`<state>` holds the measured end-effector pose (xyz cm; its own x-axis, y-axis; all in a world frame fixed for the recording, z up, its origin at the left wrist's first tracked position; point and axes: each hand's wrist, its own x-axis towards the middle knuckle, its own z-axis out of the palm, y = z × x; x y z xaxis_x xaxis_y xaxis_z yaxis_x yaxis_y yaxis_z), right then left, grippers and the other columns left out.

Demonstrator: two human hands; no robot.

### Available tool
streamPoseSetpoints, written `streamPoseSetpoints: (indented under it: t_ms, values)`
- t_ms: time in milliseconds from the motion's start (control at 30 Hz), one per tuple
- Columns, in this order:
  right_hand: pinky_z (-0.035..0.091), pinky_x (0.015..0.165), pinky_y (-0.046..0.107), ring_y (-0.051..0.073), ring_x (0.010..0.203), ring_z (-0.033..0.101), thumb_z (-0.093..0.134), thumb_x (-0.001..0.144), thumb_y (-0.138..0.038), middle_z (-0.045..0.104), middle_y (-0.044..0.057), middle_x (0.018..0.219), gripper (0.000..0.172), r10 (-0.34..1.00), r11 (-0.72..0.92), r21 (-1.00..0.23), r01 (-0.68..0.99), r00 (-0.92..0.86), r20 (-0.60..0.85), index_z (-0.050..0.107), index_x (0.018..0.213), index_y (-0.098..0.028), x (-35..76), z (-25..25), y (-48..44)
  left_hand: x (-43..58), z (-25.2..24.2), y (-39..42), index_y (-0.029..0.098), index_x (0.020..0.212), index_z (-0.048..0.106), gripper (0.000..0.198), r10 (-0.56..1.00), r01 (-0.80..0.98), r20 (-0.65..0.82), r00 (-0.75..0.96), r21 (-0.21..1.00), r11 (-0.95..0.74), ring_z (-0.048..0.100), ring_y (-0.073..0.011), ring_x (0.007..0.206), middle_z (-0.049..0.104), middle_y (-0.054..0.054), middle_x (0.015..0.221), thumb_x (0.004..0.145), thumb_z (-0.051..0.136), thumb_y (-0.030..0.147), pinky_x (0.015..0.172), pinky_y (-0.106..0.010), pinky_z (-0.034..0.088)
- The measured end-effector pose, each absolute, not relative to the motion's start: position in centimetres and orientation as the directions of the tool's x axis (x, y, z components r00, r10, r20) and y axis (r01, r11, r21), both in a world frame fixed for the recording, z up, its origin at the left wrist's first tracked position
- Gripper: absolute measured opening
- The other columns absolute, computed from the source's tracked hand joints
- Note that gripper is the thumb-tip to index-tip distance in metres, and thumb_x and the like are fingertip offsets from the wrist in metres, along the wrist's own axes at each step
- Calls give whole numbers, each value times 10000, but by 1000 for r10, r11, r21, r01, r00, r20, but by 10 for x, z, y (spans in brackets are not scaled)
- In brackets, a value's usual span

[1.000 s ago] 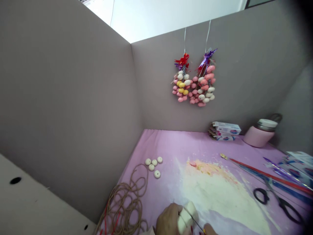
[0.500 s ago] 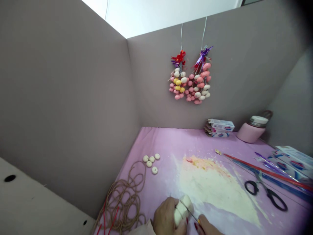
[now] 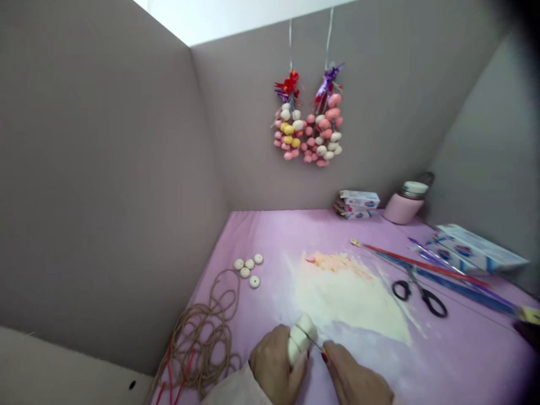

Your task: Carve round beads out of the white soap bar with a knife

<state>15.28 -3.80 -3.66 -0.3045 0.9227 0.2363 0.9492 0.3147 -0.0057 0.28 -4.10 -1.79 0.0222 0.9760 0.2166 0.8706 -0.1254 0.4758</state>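
Observation:
My left hand [image 3: 273, 364] is curled around a white roll of soft clay-like material [image 3: 300, 337] at the near edge of the pink table. My right hand [image 3: 353, 378] sits just to its right, fingers pinched on a thin wire or thread [image 3: 311, 338] that crosses the white roll. Both hands rest over a patch of pale powder [image 3: 352, 298] spread on the pink cloth [image 3: 442, 360].
Several small white beads [image 3: 248, 269] and a coil of brown cord [image 3: 202, 337] lie to the left. Black scissors [image 3: 419, 293], long coloured ribbon strips [image 3: 426, 267], flat boxes [image 3: 476, 253], a pink jar [image 3: 405, 203] and stacked packets [image 3: 358, 203] are right and back. Two bead bunches [image 3: 307, 130] hang on the grey partition.
The view has tilted down and right, so both hands show more fully. They keep hold of the white roll and the thin wire.

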Motion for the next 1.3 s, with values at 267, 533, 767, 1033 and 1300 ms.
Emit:
streamPoseSetpoints:
  t_ms: [267, 533, 767, 1033, 1300]
  values:
    - [163, 364, 245, 120, 417, 520, 345, 785, -213, 516, -72, 567, 75, 924, 352, 21, 936, -351, 155, 384, 826, -262, 155, -29, -38, 5, -17, -43, 232, 749, 402, 171, 988, 888, 148, 33, 450, -97, 518, -159, 523, 533, 12, 566, 744, 282, 354, 460, -248, 266]
    - [111, 386, 270, 138, 420, 531, 334, 762, -130, 537, -59, 523, 112, 942, 336, -17, 942, -335, 14, 371, 745, -235, 154, -24, -36, 6, -10, -41, 254, 824, 432, 191, 989, 873, 145, 24, 479, -91, 524, -141, 476, 547, 29, 528, 750, 289, 358, 442, -228, 279]
    - [126, 381, 258, 157, 420, 529, 349, 772, -159, 535, -41, 505, 97, 941, 338, 7, 941, -338, 12, 393, 725, -230, 157, -24, -34, 6, -10, -38, 244, 856, 448, 208, 990, 885, 142, 25, 457, -88, 524, -131, 443, 563, 22, 532, 745, 309, 351, 408, -219, 270]
    - [157, 375, 245, 106, 392, 467, 287, 818, -279, 500, -48, 529, 196, 918, 354, -62, 933, -334, 215, 418, 680, -230, 169, -24, -37, 7, -9, -37, 246, 825, 467, 190, 983, 899, 185, -13, 433, -70, 507, -118, 405, 557, 36, 516, 727, 348, 358, 389, -210, 286]
    - [270, 450, 210, 93, 551, 481, 266, 830, -289, 474, -32, 624, 220, 899, 376, -193, 906, -307, 312, 475, 894, -301, 167, -14, -35, 8, -13, -37, 254, 776, 487, 169, 974, 851, 215, -65, 523, -58, 530, -111, 480, 560, 38, 565, 680, 426, 379, 452, -192, 357]
